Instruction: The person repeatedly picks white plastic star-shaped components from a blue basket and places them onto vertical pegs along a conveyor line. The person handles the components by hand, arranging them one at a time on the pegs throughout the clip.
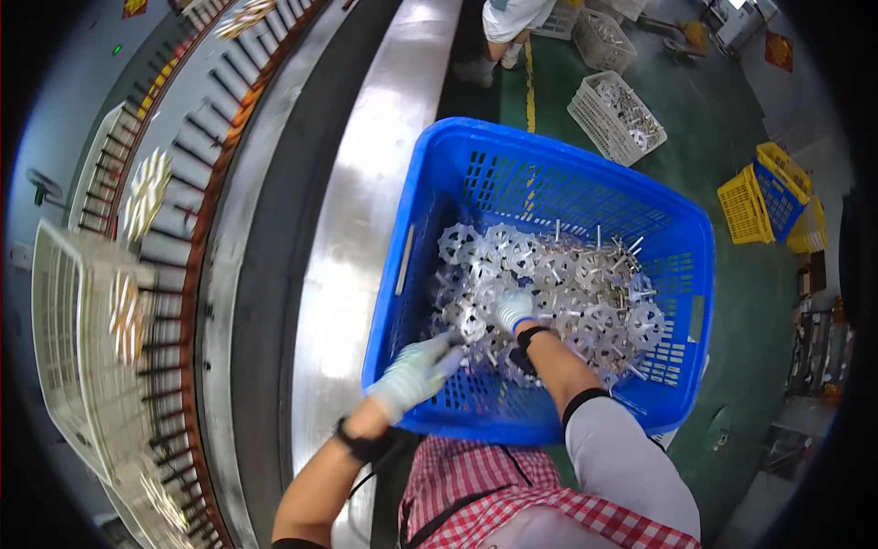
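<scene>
A large blue plastic basket (558, 156) with slotted walls stands in front of me. Inside lies a heap of clear, toothed, wheel-shaped plastic parts (599, 320), mixed with thin metal pins. My left hand (416, 375), in a white striped glove, hovers over the basket's near left rim. Its fingers stretch toward the heap, a little apart, and no part shows in them. My right hand (514, 309), gloved alike, reaches down into the middle of the heap. Its fingertips are hidden among the parts, so whatever they may hold does not show.
Left of the basket runs a metal-edged conveyor (357, 220) with a dark belt. Beyond it are a rack of rods and a cream crate (69, 339). White crates of parts (622, 119) stand on the green floor, yellow and blue baskets (773, 201) further right. A person (512, 23) stands at the top.
</scene>
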